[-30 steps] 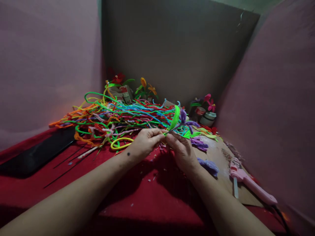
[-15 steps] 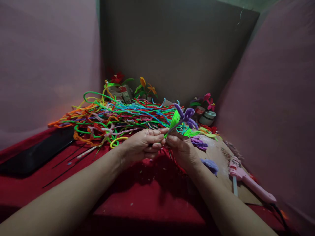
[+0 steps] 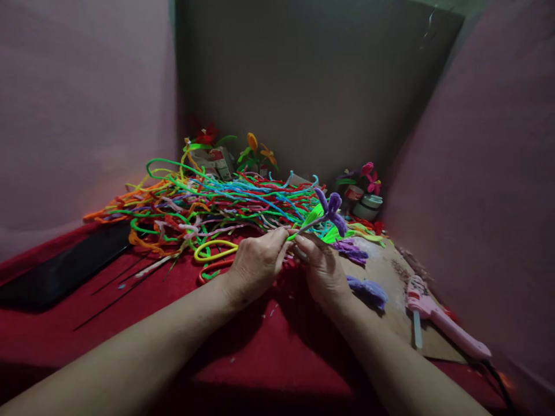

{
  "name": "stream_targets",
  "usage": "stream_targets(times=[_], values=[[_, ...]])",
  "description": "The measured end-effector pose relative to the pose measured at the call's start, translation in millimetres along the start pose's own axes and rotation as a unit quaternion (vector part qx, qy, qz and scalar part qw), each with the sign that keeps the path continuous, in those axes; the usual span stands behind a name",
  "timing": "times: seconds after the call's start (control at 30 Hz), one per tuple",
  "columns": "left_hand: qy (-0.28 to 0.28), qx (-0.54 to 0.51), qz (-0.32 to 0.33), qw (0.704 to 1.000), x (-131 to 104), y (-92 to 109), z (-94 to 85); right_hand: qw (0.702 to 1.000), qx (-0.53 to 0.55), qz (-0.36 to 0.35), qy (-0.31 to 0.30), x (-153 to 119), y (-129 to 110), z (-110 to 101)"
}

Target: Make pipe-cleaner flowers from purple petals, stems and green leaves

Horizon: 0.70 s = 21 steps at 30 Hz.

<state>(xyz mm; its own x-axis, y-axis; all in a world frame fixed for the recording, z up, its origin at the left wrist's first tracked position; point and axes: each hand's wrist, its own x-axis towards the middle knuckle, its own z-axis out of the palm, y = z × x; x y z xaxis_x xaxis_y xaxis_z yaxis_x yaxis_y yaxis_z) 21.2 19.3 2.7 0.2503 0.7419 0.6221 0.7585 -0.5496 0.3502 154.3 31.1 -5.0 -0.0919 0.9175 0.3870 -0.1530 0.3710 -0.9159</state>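
Pinched a purple flower [image 3: 333, 210] narrowly by its green lower stem [image 3: 292, 237] with left hand [image 3: 258, 260] and right hand [image 3: 326, 264], mid-scene. Held it at the near side of the fuzzy-stem pile [image 3: 243, 197], left of the pink glue gun [image 3: 439, 318].

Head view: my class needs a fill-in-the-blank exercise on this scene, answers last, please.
1. The left hand and right hand hold a flower with ____ petals.
2. The glue gun is coloured ____.
3. The cloth below the hands is ____.
4. The flat black object lies on the picture's ____ side.
Missing words: purple; pink; red; left.
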Motion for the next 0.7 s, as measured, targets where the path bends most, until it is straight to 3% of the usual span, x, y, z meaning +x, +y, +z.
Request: stream_targets(times=[0.23,0.4,0.53,0.7], values=[[0.014,-0.014,0.008,1.0,1,-1,1.8,1.0,-0.01,-0.001,0.002,-1,-2,-3],[0.013,-0.188,-0.049,0.981,7,0,-4.6,0.999,0.026,0.018,-0.022,0,-7,1],[-0.035,-0.37,-0.135,0.918,13,5,-12.6,0.997,0.054,0.039,-0.035,2,-9,1],[-0.097,-0.545,-0.228,0.801,14,7,-14.7,0.992,0.096,0.035,-0.067,4,-6,-5]])
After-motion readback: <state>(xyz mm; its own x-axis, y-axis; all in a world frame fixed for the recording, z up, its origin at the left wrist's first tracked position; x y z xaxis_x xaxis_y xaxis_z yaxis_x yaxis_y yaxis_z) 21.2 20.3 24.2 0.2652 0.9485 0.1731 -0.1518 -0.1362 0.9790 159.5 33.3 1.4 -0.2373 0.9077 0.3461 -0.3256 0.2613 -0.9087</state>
